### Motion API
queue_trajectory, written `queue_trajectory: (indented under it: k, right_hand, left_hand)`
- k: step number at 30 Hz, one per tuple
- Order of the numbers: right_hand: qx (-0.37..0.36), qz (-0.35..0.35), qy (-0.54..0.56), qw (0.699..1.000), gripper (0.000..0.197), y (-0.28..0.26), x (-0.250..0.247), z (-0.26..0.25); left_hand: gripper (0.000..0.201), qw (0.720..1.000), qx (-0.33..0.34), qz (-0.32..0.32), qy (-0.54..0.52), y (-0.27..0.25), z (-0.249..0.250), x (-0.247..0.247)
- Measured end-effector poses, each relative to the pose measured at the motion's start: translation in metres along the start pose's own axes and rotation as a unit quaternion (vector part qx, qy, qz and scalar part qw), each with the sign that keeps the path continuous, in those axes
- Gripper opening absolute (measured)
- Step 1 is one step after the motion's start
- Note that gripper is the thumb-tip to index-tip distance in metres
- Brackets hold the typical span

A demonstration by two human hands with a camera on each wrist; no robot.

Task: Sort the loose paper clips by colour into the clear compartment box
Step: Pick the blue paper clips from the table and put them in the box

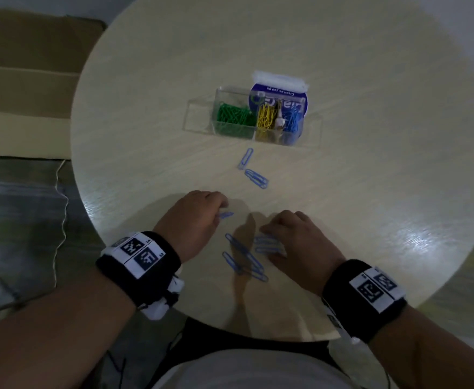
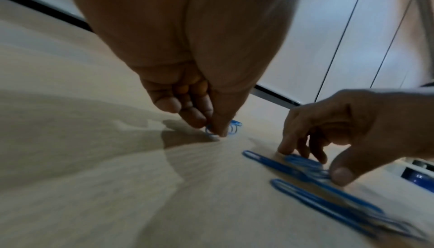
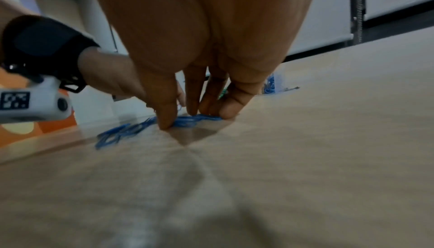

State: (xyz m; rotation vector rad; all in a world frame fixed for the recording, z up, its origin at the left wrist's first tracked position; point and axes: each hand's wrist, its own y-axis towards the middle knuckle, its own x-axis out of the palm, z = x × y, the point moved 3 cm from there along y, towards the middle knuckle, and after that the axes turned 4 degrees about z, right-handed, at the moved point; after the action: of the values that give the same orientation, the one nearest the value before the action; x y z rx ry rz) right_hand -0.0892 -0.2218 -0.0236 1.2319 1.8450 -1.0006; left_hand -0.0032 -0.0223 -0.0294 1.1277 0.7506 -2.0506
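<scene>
Fingertips do the job here — left hand (image 1: 195, 217) pinches one blue clip (image 1: 225, 215) on the table (image 1: 370, 192); right hand (image 1: 292, 234) curls onto two blue clips (image 1: 268, 245). Lift them gently, then drop into the box's (image 1: 254, 116) blue part.

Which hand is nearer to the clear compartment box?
Left. The left hand lies slightly closer to the clear compartment box; the right hand sits a little farther back, toward the person.

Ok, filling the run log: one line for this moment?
left hand: pinching blue clip | right hand: pinching blue clips | box: green, yellow, blue sorted | loose: only blue
</scene>
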Motion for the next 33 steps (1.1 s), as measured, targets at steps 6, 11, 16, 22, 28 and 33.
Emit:
queue_trajectory:
  k: [6,11,16,22,28,33]
  right_hand:
    - [0.005,0.053,-0.018,0.998,0.014,-0.003,0.001,-0.004]
    - [0.093,0.031,0.023,0.995,0.015,-0.004,-0.001,-0.003]
    - [0.093,-0.014,0.011,0.995,0.013,0.0,0.001,-0.002]
    - [0.12,0.017,0.059,0.991,0.016,0.001,-0.011,0.021]
    - [0.2,0.173,0.171,0.949,0.027,0.017,-0.055,0.052]
    - [0.21,0.229,0.233,0.922,0.03,0.037,-0.092,0.065]
  left_hand:
    - [0.02,0.99,0.136,-0.02,0.041,-0.024,0.024,0.02]
    - [0.016,0.991,0.118,-0.014,0.067,-0.026,0.025,0.016]
    - [0.008,0.991,0.096,-0.029,0.088,-0.018,0.029,0.013]
    - [0.01,0.998,-0.042,0.015,-0.053,0.018,0.031,-0.014]
    - [0.011,0.965,-0.096,0.139,-0.2,0.107,0.051,-0.054]
    - [0.012,0.95,-0.11,0.186,-0.225,0.165,0.068,-0.06]
